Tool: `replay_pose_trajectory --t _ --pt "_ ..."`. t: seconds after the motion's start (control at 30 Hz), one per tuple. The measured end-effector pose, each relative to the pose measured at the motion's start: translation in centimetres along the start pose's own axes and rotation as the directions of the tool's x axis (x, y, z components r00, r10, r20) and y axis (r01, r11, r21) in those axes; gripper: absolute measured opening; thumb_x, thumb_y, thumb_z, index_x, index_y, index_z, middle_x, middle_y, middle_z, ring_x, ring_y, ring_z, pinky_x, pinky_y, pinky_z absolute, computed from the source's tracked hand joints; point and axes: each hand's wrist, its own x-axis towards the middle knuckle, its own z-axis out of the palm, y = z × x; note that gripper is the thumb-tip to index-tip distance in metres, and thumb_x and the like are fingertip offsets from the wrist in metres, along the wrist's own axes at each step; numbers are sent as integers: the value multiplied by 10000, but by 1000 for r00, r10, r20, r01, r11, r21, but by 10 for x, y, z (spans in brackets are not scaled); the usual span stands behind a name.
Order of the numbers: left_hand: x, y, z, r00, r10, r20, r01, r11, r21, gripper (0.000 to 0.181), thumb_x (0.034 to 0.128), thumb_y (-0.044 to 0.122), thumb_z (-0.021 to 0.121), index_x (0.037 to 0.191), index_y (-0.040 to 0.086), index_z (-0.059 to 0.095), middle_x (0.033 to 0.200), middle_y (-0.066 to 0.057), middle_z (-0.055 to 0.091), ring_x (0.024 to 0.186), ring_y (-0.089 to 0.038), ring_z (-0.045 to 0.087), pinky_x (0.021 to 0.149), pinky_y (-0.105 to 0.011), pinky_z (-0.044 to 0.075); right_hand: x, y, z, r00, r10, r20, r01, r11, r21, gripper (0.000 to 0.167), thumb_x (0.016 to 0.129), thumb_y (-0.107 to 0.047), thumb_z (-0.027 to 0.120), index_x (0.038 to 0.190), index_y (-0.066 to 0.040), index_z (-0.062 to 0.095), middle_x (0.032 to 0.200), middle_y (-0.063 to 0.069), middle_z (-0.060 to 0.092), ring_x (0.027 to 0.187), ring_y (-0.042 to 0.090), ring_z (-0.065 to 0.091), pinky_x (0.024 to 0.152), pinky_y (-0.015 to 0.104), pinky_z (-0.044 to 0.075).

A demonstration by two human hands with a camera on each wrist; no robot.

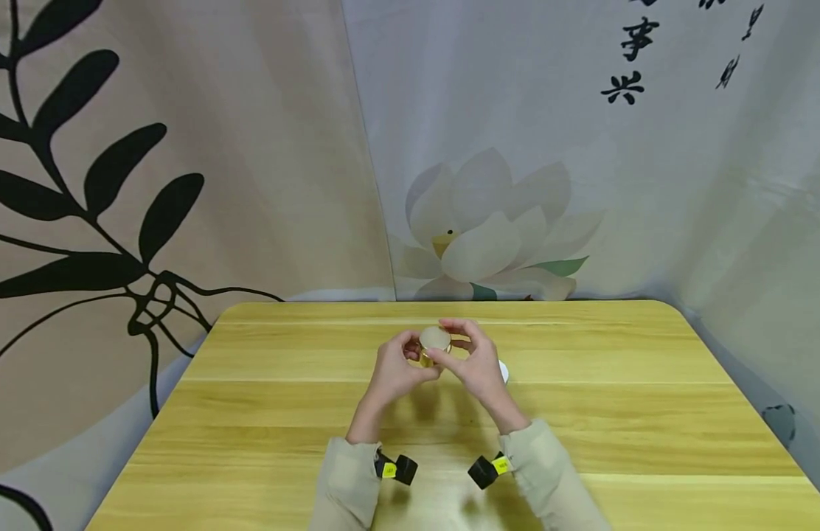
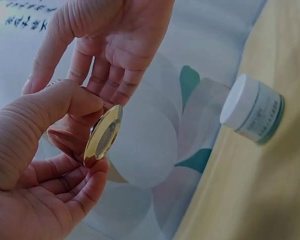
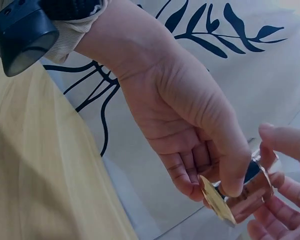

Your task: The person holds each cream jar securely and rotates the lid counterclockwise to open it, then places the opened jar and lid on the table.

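Observation:
A small shiny gold jar (image 1: 426, 360) with a pale round top (image 1: 435, 338) is held up between both hands, above the table. The left hand (image 1: 393, 371) grips its lower body with thumb and fingers. Around the top, the thumb and fingers of the right hand (image 1: 477, 363) pinch from opposite sides. In the left wrist view the jar's gold disc-shaped base (image 2: 104, 134) faces the table side, its middle dull. The right wrist view shows the left thumb pressed to the jar's mirror-like side (image 3: 250, 197). Fingers hide much of the jar.
A white-lidded jar with a greenish base (image 2: 254, 110) stands on the wooden table (image 1: 264, 413); in the head view the right hand partly covers it. Behind the table hangs a printed curtain (image 1: 284, 147). Black wrist cameras (image 1: 405, 470) sit at both cuffs.

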Motion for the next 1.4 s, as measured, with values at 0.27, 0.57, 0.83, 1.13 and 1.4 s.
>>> replay_pose_trajectory --t 0.27,0.57,0.83,1.13,1.4 --pt "5 12 4 999 33 5 -33 999 -26 375 660 41 791 993 9 621 797 -46 550 722 -207 514 624 -215 439 5 16 -8 998 -35 -47 34 999 -13 418 741 35 749 1120 92 581 1134 219 566 1020 312 541 901 452 447" --pt "9 25 9 999 45 12 -44 998 -52 375 652 -7 784 989 -21 618 796 -67 555 713 -219 527 629 -235 452 7 22 -18 997 -41 -69 38 999 -35 422 711 -38 798 1092 30 629 1094 160 572 1010 278 545 907 450 448" --pt "14 38 16 998 49 28 -47 996 -76 407 650 -79 758 1024 -107 600 833 -155 578 778 -378 557 678 -404 501 8 17 -25 996 -32 -82 26 996 -83 443 698 -33 806 1095 36 622 1070 145 573 971 221 536 892 354 458" --pt "14 41 18 996 84 42 -80 993 -81 364 656 19 785 989 -24 642 820 -82 586 739 -201 540 672 -288 492 9 18 -36 994 -97 -50 94 994 -60 361 737 -17 770 1064 40 629 1060 150 579 957 141 508 895 285 433" --pt "14 42 18 994 94 62 -89 993 -73 378 662 21 782 1015 -18 650 804 -47 575 730 -151 516 691 -321 501 6 7 -43 993 -110 53 112 993 -38 440 782 35 682 1199 83 549 1176 222 530 1073 222 485 949 419 378"
